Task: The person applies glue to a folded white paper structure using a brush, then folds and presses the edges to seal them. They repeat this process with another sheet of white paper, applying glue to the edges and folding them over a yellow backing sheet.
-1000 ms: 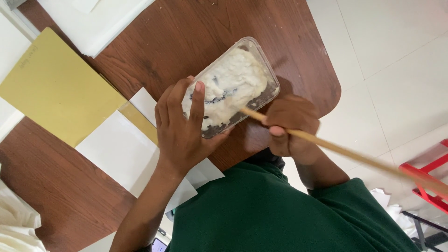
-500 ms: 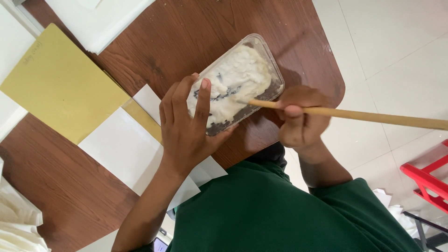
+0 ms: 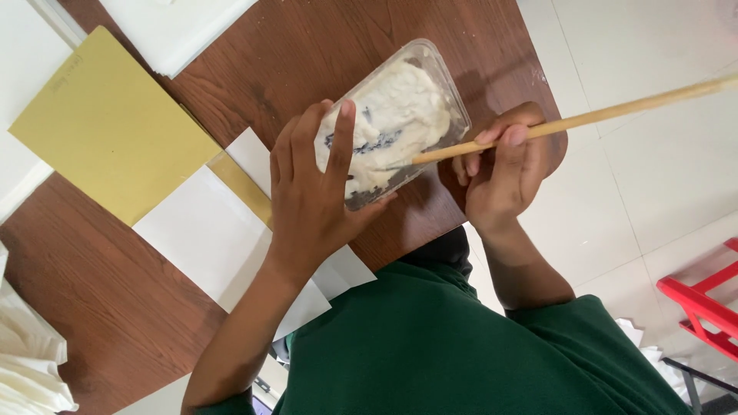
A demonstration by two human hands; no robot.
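A clear plastic container [image 3: 450,92] full of thick white paste with dark streaks sits near the corner of the brown wooden table [image 3: 307,46]. My left hand [image 3: 311,192] grips the container's near end, fingers laid over its rim. My right hand [image 3: 503,165] holds a long wooden stick [image 3: 584,117]. The stick's tip is sunk in the paste near the container's right side, and its far end points up to the right over the floor.
A yellow sheet [image 3: 108,131] lies on the table to the left, with white paper sheets [image 3: 204,230] under my left wrist. More white paper lies at the top. A red frame [image 3: 703,307] stands on the pale tiled floor at right.
The stick's free end has swung upward, from pointing down-right to pointing up-right. Its tip stays in the paste. My left hand keeps its hold on the container.
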